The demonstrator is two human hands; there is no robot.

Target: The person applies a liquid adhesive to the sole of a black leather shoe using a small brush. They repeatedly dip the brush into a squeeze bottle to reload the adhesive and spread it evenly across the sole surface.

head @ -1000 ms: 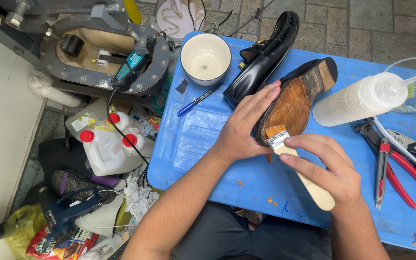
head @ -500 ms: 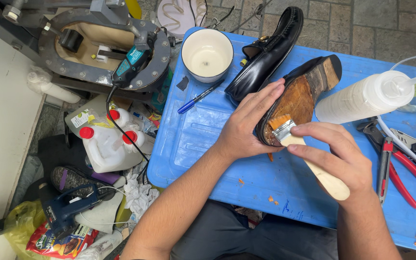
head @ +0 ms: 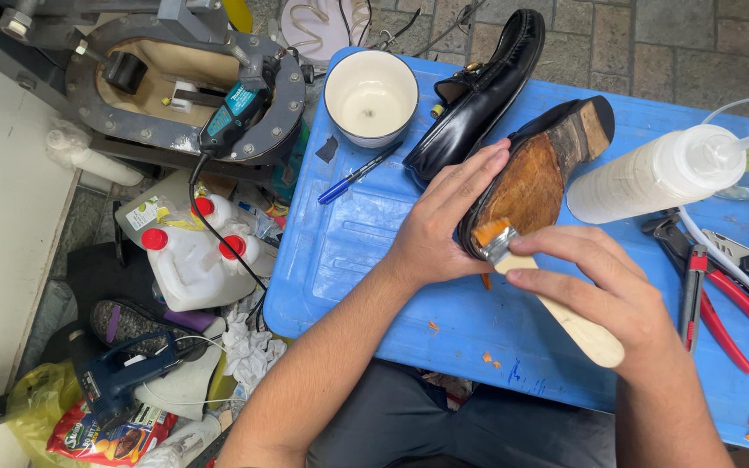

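Note:
A black shoe (head: 541, 169) lies sole up on the blue plastic table (head: 366, 260), its worn brown sole facing me. My left hand (head: 444, 221) grips the shoe's toe end from the left side. My right hand (head: 604, 290) holds a wooden-handled paintbrush (head: 556, 299), whose orange-tinted bristles touch the front of the sole. A second black loafer (head: 478, 100) lies upright just behind the held shoe.
A white bowl (head: 371, 95) and a blue pen (head: 357, 175) sit at the table's back left. A white squeeze bottle (head: 661, 173) and red-handled pliers (head: 721, 290) lie to the right. Jugs with red caps (head: 188, 256), power tools and clutter cover the floor on the left.
The brush has slid slightly along the front of the sole, and the right hand shifted with it. The left hand keeps its hold on the shoe.

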